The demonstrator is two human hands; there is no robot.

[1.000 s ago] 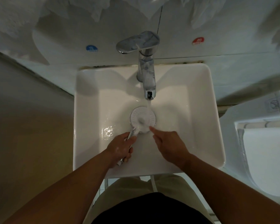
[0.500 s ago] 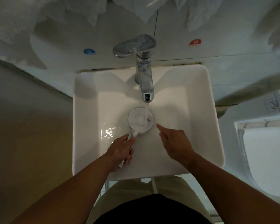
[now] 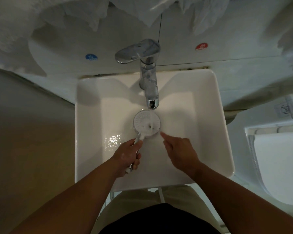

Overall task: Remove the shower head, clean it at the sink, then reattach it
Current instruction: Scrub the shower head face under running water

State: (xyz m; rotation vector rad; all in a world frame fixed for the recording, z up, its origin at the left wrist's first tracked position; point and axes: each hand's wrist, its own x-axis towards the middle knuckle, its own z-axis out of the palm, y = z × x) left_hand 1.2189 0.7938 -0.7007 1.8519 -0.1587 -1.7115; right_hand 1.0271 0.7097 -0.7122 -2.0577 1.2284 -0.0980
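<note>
Fingers of left hand clamp the shower head mid-rinse; right hand, straight-fingered, perhaps touching it, should scrub next.

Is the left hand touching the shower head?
Touching. The head view shows the left hand curled round the handle of the shower head, holding it under the tap.
</note>
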